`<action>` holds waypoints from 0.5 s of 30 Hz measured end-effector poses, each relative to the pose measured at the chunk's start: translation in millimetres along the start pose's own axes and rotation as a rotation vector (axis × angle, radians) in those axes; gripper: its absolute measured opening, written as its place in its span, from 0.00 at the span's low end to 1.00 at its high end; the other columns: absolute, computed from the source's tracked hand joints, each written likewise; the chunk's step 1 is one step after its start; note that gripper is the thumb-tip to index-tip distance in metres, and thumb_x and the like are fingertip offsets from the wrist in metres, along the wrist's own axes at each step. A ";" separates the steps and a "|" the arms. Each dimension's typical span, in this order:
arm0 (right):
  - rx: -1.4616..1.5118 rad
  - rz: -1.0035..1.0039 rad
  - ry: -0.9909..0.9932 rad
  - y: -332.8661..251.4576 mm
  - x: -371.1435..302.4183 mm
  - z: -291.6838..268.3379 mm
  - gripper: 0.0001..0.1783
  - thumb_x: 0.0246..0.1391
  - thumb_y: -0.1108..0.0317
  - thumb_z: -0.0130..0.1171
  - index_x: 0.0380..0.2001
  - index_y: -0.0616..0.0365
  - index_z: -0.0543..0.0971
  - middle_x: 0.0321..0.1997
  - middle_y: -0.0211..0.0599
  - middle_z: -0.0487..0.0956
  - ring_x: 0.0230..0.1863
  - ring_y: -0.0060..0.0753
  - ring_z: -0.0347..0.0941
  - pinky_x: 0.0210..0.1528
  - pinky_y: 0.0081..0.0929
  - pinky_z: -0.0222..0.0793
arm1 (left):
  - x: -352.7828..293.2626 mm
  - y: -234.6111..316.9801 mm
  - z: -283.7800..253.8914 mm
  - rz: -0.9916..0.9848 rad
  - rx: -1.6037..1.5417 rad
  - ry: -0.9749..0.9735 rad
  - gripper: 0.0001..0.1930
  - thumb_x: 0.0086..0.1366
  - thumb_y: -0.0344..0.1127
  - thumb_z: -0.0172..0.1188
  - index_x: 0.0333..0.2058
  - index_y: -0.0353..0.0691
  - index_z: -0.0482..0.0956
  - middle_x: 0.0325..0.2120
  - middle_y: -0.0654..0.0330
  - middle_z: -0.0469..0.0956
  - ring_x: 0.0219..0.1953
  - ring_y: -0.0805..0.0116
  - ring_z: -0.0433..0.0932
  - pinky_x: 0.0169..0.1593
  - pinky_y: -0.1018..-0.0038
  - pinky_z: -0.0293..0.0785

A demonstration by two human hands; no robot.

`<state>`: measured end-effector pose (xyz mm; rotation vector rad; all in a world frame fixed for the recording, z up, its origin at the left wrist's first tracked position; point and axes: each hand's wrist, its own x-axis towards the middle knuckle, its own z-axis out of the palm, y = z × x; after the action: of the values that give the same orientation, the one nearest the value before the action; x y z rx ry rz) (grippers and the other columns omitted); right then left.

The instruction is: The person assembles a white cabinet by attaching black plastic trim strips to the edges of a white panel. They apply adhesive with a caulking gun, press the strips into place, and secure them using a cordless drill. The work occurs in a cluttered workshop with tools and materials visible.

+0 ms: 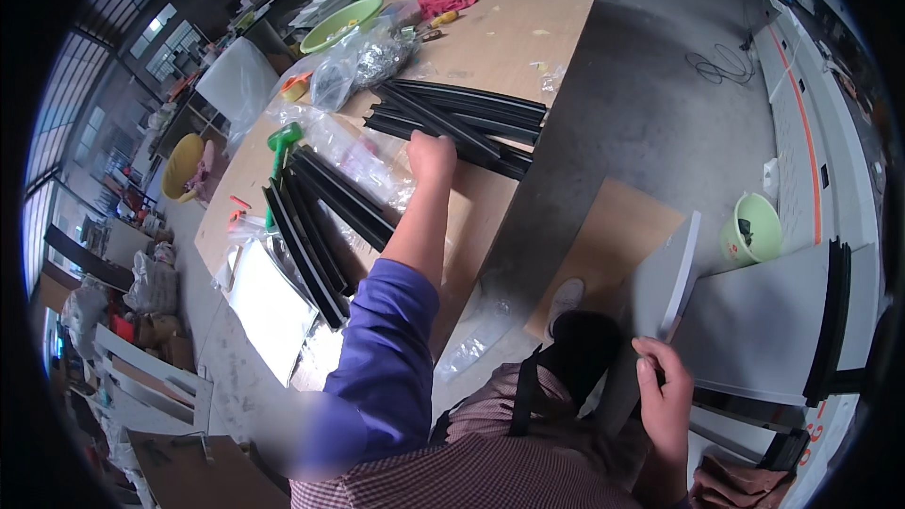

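My left hand (432,155) is closed at the near end of a pile of long black profile strips (452,123) on the wooden table. Its fingertips are turned away, but it appears to grip one strip that lies slantwise over the others. My right hand (664,385) is at my right side with its fingers curled. It is just below the lower end of a light grey panel (666,269) standing on edge; what it holds, if anything, cannot be made out. More black strips (325,217) lie left of my left forearm, beside a green mallet (283,139).
The wooden table (528,24) also carries a plastic bag of small metal parts (377,58), a green basin (341,24), a red cloth (447,4) and white sheets (269,306). A light green bucket (752,231) and flat cardboard (603,245) are on the floor at right.
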<state>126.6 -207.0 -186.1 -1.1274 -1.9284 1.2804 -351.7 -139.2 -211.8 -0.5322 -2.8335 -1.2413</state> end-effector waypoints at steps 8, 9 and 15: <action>-0.005 -0.048 -0.019 0.4 -12.7 1.0 0.14 0.58 0.78 0.54 0.48 0.66 0.78 0.46 0.40 0.83 0.44 0.27 0.76 0.52 0.25 0.69 | -6.2 15.8 -2.9 -0.149 -0.030 -0.128 0.18 0.57 0.37 0.58 0.40 0.26 0.79 0.37 0.38 0.81 0.45 0.42 0.80 0.50 0.57 0.76; 0.002 -0.036 -0.002 1.6 -14.5 -0.8 0.14 0.58 0.77 0.54 0.48 0.66 0.78 0.45 0.40 0.83 0.43 0.27 0.75 0.52 0.25 0.69 | -8.7 16.1 -4.7 -0.135 -0.017 -0.037 0.17 0.57 0.35 0.56 0.40 0.26 0.79 0.36 0.38 0.81 0.44 0.41 0.80 0.49 0.57 0.76; -0.035 -0.026 0.049 6.5 -10.5 -9.8 0.14 0.57 0.74 0.56 0.47 0.62 0.79 0.45 0.46 0.81 0.45 0.39 0.78 0.51 0.31 0.71 | -98.0 27.5 -14.8 0.400 -0.333 0.034 0.21 0.56 0.26 0.51 0.51 0.27 0.73 0.44 0.37 0.78 0.49 0.40 0.77 0.51 0.57 0.73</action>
<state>141.9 -210.5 -188.3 -1.1368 -1.9301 1.1996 -252.8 -162.4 -195.4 -1.0125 -2.3313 -1.6076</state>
